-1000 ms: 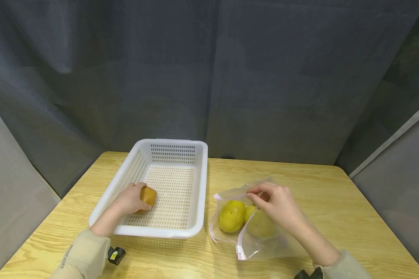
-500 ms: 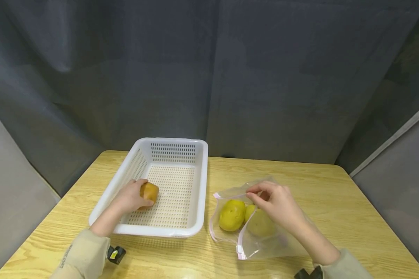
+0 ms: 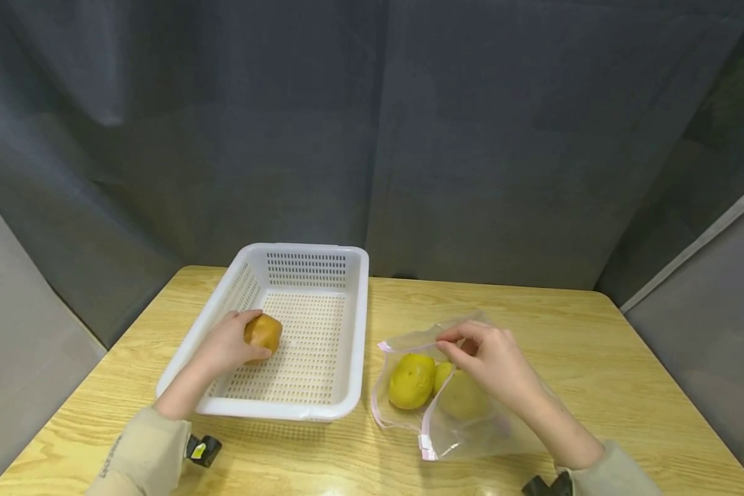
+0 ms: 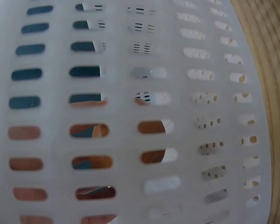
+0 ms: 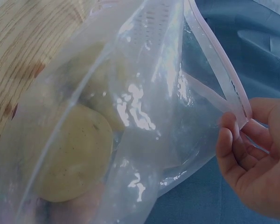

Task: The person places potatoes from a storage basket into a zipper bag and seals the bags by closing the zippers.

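Observation:
In the head view my left hand [image 3: 225, 344] grips a smooth, orange-brown, roundish vegetable [image 3: 265, 333] inside the white perforated basket [image 3: 361, 324]; its exact kind is unclear. The left wrist view looks through the slotted basket wall [image 4: 121, 112], with bits of fingers and the orange-brown surface behind the slots. My right hand [image 3: 494, 362] pinches the upper edge of a clear zip bag [image 3: 477, 437], keeping its mouth apart. Several yellow potatoes [image 3: 412, 381] lie in the bag. One potato [image 5: 77, 151] shows through the plastic in the right wrist view, beside something reddish, blurred by the plastic.
Both the basket and bag rest on a light wooden table [image 3: 533, 310]. Dark grey curtains [image 3: 372, 138] hang behind it, with paler panels at both sides. The basket's raised rim surrounds the left hand's work.
My left hand has shifted slightly away from me, raising the orange-brown vegetable a little within the basket. The right hand and bag have stayed practically still.

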Tool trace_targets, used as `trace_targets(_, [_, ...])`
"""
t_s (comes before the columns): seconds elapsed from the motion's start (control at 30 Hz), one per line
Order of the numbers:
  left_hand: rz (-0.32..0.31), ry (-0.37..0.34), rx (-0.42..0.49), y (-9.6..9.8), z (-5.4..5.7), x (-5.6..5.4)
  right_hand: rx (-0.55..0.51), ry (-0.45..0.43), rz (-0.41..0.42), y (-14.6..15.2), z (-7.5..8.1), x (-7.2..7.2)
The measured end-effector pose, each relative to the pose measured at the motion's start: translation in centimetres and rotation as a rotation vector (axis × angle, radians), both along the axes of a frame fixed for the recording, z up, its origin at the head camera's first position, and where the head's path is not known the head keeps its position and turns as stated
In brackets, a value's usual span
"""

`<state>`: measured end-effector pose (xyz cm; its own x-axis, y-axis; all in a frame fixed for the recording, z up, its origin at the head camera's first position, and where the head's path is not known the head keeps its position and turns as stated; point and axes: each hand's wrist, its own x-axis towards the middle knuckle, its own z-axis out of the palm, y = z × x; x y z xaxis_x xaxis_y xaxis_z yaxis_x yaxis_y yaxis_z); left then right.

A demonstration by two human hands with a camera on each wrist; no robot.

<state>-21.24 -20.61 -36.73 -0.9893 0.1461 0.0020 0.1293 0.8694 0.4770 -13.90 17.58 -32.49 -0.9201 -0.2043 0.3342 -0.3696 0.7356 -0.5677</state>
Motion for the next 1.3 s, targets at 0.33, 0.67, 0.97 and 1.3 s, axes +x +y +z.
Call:
trace_targets(0.33, [-0.021,0.052,0.014,0.1,0.5,0.2,-0.003,0.006,0.005,-0.1,0.0,0.1])
trace_targets(0.67, [-0.051,0.059,0.052,0.3,0.9,0.5,0.000,0.005,0.004,-0.1,0.1,0.2])
trace_targets(0.97, [-0.076,0.080,0.077,0.5,1.3,0.6,-0.001,0.000,0.005,-0.1,0.1,0.2])
trace_targets(1.3, [-0.108,0.120,0.114,2.0,2.4,1.5,0.003,-0.002,0.008,-0.1,0.0,0.1])
